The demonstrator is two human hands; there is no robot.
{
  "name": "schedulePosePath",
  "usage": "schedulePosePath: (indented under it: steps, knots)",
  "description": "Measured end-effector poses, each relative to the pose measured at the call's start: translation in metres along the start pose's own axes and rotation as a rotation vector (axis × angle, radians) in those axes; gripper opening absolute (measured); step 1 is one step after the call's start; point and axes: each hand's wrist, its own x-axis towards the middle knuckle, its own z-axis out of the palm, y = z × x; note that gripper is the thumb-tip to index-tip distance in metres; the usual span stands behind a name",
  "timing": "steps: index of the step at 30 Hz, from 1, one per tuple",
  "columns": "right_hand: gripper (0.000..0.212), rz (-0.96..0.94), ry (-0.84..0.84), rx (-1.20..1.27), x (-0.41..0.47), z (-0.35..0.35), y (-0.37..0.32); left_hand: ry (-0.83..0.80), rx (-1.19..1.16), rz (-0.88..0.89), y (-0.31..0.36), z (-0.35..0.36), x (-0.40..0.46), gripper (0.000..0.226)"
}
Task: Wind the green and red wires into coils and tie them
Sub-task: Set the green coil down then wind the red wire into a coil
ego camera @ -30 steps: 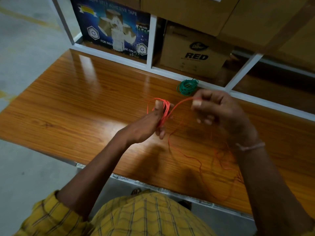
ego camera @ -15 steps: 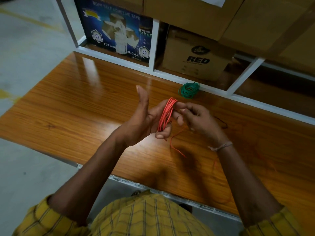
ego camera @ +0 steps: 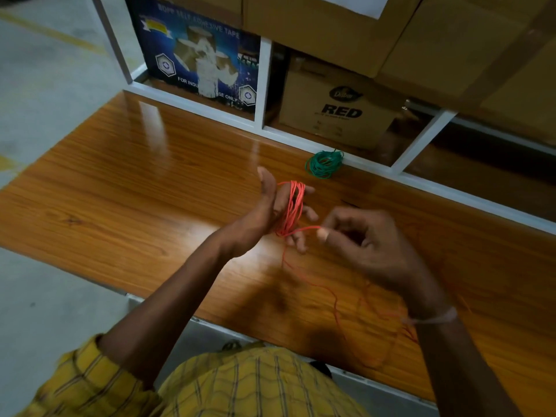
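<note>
Now the left hand [ego camera: 272, 212] has straight fingers wrapped in red wire [ego camera: 291, 207]. Right hand [ego camera: 365, 242] pinches the strand; pull snug, lay loops side by side. Green wire [ego camera: 324, 164], maybe tied, sits on the tabletop [ego camera: 135, 182].

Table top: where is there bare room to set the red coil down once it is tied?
The table is bare left of the left hand, up to the shelf frame. It is crowded by the green coil at the back, and under the right hand, where loose red wire trails to the near edge.
</note>
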Motion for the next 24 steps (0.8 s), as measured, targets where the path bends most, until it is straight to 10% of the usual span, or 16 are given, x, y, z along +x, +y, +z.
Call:
schedulePosePath:
  steps: [17, 24]
  knots:
    - [0.024, 0.144, 0.083, 0.324, 0.009, -0.019, 0.084, -0.16, -0.551, 0.111, 0.026, 0.067, 0.027, 0.137]
    - [0.021, 0.098, -0.204, -0.141, -0.016, -0.002, 0.095, 0.05, -0.624, 0.123, 0.025, 0.078, 0.052, 0.126]
